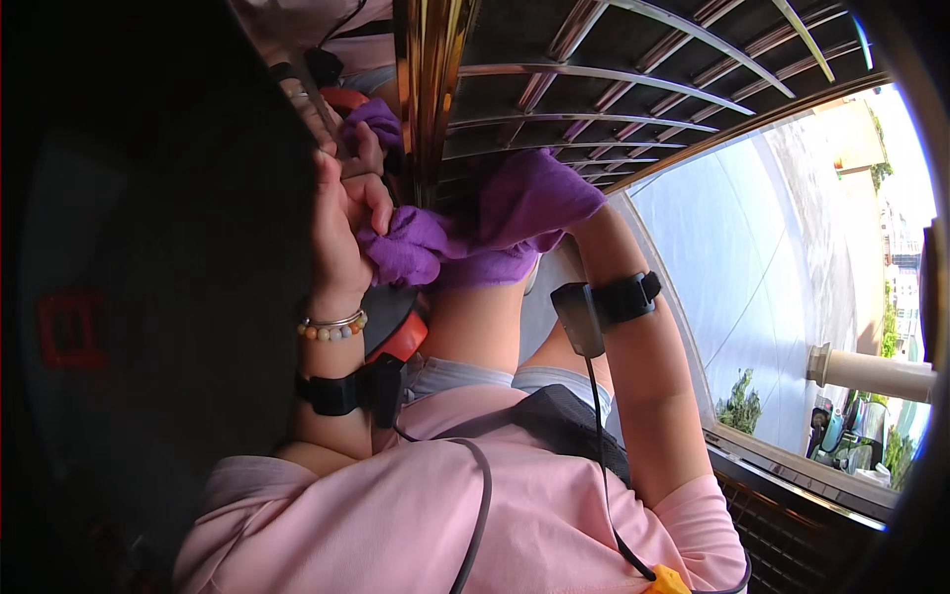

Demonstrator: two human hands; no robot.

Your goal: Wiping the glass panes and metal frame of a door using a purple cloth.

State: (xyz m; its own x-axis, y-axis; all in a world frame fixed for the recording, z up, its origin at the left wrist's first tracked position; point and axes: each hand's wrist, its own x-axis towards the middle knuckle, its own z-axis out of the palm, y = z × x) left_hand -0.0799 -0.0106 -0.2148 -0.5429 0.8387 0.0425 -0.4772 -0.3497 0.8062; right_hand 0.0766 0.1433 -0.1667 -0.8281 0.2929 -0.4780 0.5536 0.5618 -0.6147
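A purple cloth [519, 215] stretches between my two hands in front of a dark metal lattice panel [631, 89]. My left hand [338, 234] has its fingers curled at the bunched end of the cloth. Its upper fingertips reach a dark, glossy edge that mirrors the hand and cloth. Over on the other side, my right hand, seen only near its wrist [594, 223], goes under the cloth beside the panel's lower bars. The cloth covers those fingers, so their grip is hidden. A shiny gold-brown metal post [434, 89] rises between the lattice and the mirroring surface.
Black straps with small boxes sit on both forearms, and a cable [479, 512] crosses my pink shirt. A red object [401, 335] is beside my thigh. A red plastic stool [70, 327] stands in the dark at left. Through the opening at right are a pale pipe [868, 371] and parked scooters.
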